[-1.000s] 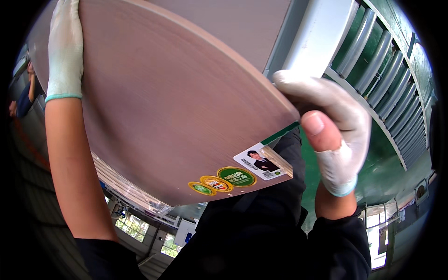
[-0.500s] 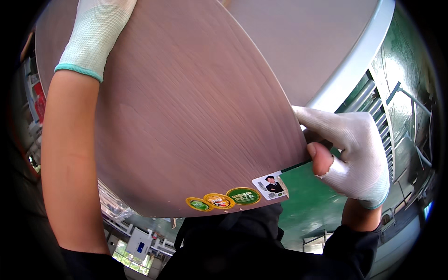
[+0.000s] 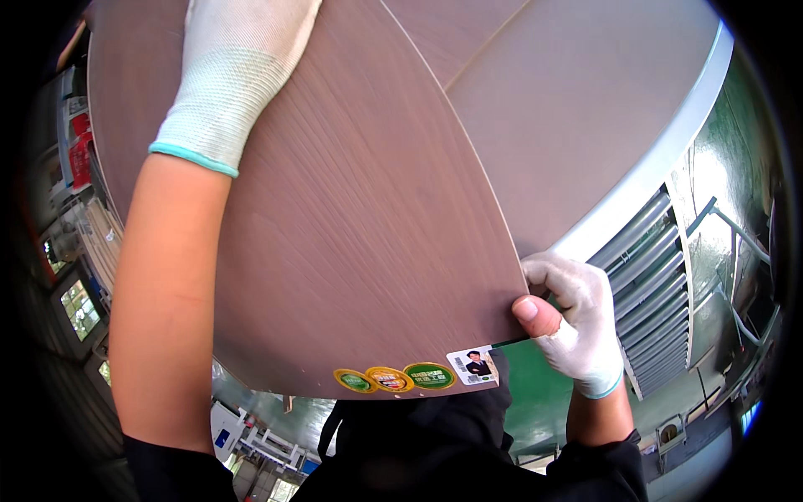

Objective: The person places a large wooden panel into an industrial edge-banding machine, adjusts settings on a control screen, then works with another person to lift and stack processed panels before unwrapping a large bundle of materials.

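Note:
A large brown wood-grain panel point(image 3: 360, 217) fills the middle, tilted up close in front of me. Along its near edge sit round green and gold stickers point(image 3: 390, 379) and a white label point(image 3: 473, 368) with a portrait. My right hand point(image 3: 577, 314), in a white glove with the thumb tip bare, pinches the panel's right edge near its lower corner, thumb on the face. My left hand point(image 3: 247, 50), in a white glove with a teal cuff, lies over the upper part of the panel. Its fingers run out of the picture at the top.
Behind the panel lies another brown board point(image 3: 560, 125) with a pale edge. To the right runs a roller conveyor point(image 3: 657, 293) with grey rollers, on a green floor point(image 3: 719, 171). Stacked boards point(image 3: 102, 238) and a red item point(image 3: 79, 151) stand at the left.
My right hand has moved left and down, and its thumb now presses on the panel's face. My left arm has shifted right. More of the rear board and rollers shows.

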`<state>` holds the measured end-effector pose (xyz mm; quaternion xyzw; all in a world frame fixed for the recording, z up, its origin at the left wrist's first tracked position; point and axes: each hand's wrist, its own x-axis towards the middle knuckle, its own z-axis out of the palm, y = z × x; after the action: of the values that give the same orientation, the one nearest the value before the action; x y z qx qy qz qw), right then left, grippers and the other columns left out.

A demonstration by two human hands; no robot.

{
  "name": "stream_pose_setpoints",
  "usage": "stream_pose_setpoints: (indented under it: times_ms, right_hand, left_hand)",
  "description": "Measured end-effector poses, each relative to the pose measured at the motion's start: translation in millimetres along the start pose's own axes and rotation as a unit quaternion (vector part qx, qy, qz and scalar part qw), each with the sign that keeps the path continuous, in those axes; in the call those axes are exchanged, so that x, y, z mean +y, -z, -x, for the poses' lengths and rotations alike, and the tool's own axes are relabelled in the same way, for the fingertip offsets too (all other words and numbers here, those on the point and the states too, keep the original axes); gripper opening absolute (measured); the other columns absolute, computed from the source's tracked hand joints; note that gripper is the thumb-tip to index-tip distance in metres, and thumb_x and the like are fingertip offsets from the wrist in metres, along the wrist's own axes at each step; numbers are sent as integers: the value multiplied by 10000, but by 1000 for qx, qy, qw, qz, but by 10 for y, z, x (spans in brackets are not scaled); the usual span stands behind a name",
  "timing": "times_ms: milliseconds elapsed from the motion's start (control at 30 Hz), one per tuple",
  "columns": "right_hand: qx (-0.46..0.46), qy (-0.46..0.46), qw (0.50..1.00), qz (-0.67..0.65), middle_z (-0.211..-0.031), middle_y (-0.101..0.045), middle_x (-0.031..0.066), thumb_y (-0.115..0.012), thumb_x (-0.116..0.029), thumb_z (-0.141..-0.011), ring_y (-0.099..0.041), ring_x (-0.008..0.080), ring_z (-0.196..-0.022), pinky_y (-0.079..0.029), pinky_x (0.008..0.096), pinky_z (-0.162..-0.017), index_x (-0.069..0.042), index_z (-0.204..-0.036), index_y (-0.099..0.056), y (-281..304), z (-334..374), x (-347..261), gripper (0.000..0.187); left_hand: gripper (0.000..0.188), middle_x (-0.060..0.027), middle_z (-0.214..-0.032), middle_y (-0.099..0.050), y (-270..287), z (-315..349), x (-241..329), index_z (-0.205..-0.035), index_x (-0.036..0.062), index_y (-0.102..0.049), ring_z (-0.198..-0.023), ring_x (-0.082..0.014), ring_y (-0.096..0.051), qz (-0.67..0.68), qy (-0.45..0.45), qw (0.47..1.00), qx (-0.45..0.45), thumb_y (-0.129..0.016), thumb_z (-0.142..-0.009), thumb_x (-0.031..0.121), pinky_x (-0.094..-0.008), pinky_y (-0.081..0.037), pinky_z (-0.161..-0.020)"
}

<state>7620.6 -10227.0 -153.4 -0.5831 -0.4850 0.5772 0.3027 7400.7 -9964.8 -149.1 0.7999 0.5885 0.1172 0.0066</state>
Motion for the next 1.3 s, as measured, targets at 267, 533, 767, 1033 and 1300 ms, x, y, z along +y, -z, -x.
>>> stream_pose_setpoints:
  times_ms: [267, 533, 767, 1033, 1300]
  right_hand:
    - [-27, 37, 999, -2, -648, -517, 98, -711, -379, -897, -514, 222, -544, -417, 322, -532, 22, -802, -625, 65, -81, 92, 421]
    - [11, 3, 999, -42, -661, -498, 68, -734, -493, -871, -483, 144, -579, -406, 294, -543, 33, -788, -615, 67, -11, 162, 545]
    - [66, -8, 992, -106, -736, -579, 15, -808, -377, -855, -534, 86, -651, -432, 249, -586, 19, -829, -661, -110, 82, 272, 423]
    - [210, -21, 971, -111, -809, -619, 5, -773, -188, -909, -579, 72, -721, -493, 242, -682, 13, -1164, -672, -389, 258, 302, 340]
    - [305, 60, 906, 289, -1591, -312, 293, -781, -127, -772, -306, 484, -1465, -277, 524, -1206, -9, -1426, -511, -848, 1027, 42, 718]
  left_hand:
    - [343, -252, -1283, -641, 28, 39, -70, -1227, -20, -664, -1259, -380, -576, 173, -81, 978, 82, -613, -1003, 235, -412, -425, -1104]
    - [277, -149, -1286, -665, 254, 1117, -197, -1235, 17, -664, -1330, -323, -543, 292, -49, 954, 38, -588, -973, 62, -446, -378, -1149]
    - [621, -229, -1567, -387, 983, 2994, -1130, -1474, 5, -449, -1461, -435, -337, 3, 53, 993, -103, -632, -940, 262, -536, -264, -1208]
    - [785, -175, -1441, -558, 1192, 4480, -2660, -1464, 10, -477, -1273, -332, -580, 564, 567, 601, 1, -557, -981, 624, -465, -474, -1089]
    - [745, -172, -1472, -529, 1020, 4490, -1872, -1489, 51, -453, -1315, -354, -546, 735, 525, 428, -38, -463, -1016, 626, -539, -428, -1128]
